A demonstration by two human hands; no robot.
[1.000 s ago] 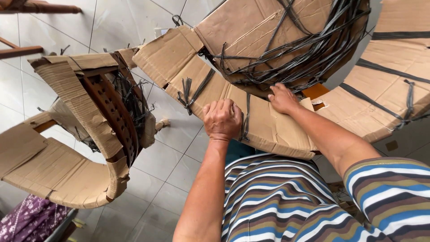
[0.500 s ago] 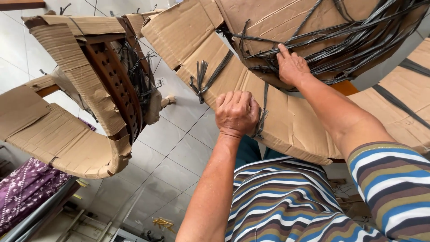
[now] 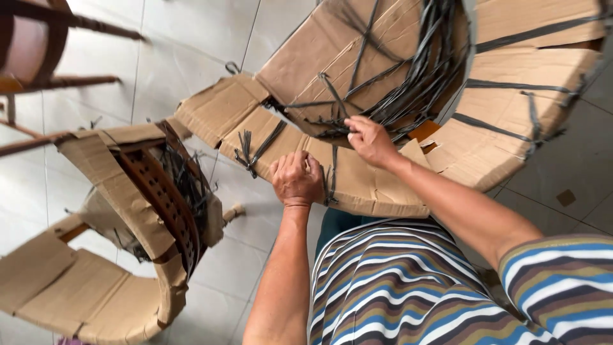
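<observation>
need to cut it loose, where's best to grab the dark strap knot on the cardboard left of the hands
Probably pinch the strap knot by its loose splayed ends, coming from the left hand side. Those ends stand free of the cardboard wrap; the strap itself lies flat and tight.

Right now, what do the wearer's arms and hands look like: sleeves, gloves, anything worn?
Both hands bare: left hand, right hand. No gloves, rings or watch visible. Forearms uncovered. Short-sleeved striped shirt in blue, white, brown and olive bands; its sleeve covers the right upper arm.

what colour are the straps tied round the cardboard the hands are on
Dark grey to black straps, knotted over plain brown cardboard; the head view shows them by the left hand.
</observation>
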